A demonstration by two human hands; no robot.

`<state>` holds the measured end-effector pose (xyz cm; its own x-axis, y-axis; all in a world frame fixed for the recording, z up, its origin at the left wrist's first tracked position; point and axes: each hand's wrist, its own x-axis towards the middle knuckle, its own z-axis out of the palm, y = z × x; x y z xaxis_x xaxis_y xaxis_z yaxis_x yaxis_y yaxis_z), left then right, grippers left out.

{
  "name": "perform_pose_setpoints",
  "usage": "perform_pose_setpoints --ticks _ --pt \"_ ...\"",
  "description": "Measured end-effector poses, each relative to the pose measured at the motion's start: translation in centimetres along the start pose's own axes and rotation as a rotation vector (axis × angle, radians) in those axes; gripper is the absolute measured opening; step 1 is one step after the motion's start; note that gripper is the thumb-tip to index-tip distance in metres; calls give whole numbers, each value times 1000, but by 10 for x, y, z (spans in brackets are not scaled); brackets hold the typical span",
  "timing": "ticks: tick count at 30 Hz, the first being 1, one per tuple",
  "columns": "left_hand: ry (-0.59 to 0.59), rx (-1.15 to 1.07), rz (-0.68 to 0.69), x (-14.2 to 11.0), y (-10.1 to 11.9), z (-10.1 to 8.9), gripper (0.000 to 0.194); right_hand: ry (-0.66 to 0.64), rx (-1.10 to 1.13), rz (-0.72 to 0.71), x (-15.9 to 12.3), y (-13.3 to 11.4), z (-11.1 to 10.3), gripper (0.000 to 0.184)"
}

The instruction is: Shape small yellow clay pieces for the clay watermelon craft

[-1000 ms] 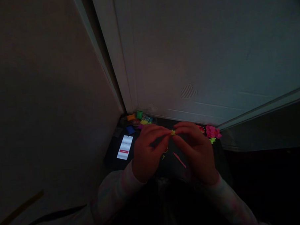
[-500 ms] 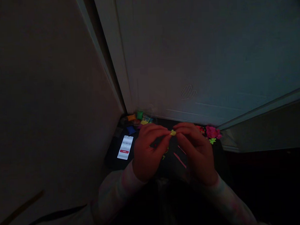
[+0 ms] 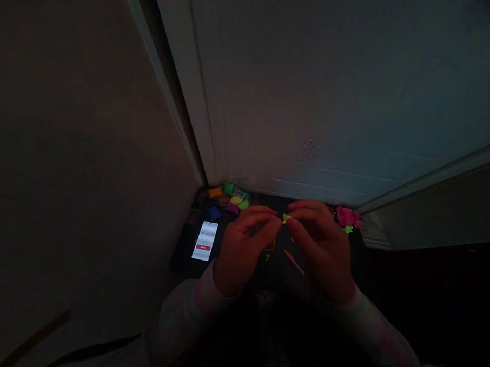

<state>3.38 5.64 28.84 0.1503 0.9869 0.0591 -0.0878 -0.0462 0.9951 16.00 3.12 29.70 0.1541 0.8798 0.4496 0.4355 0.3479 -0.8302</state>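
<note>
Between my two hands, above the dark tabletop, is a small yellow piece of modelling clay (image 3: 286, 218). My right hand (image 3: 323, 250) pinches it with thumb and fingertips. The thumb and fingers of my left hand (image 3: 243, 251) are closed at its left edge; the exact contact is too dark to make out. Below the hands lie a small yellow bent strip (image 3: 267, 257) and a round item with a yellow rim (image 3: 270, 244), partly covered by my left hand. Near my right hand rests a slim pink modelling tool (image 3: 294, 262).
A lit phone (image 3: 205, 241) lies left of my hands. Behind it are colourful packets, among them orange (image 3: 215, 192), green (image 3: 229, 188), blue (image 3: 214, 212) and purple (image 3: 232, 208). Pink flower-like shapes (image 3: 347, 216) and a lime-green one (image 3: 348, 230) sit at the right. A pale panel (image 3: 306, 94) rises behind.
My left fingertips have drawn slightly back and down, showing more of the yellow clay at my right fingertips. The purple packet and the round yellow-rimmed item are now less covered.
</note>
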Motion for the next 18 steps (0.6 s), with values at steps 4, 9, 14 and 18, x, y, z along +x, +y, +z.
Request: perform_pose_setpoints --ticks 4,9,14,18 --pt "-94 -265 -246 2 1 0 12 -17 -95 -79 -2 -2 -1 13" --pt "-124 -287 -296 3 3 -4 12 -78 -200 -183 -1 -4 -6 17" --pt "-119 -271 -281 2 1 -7 12 -93 -299 -241 2 -6 -7 14" --pt "-116 -265 -297 2 -2 -7 13 -79 -273 -182 2 -5 -5 9"
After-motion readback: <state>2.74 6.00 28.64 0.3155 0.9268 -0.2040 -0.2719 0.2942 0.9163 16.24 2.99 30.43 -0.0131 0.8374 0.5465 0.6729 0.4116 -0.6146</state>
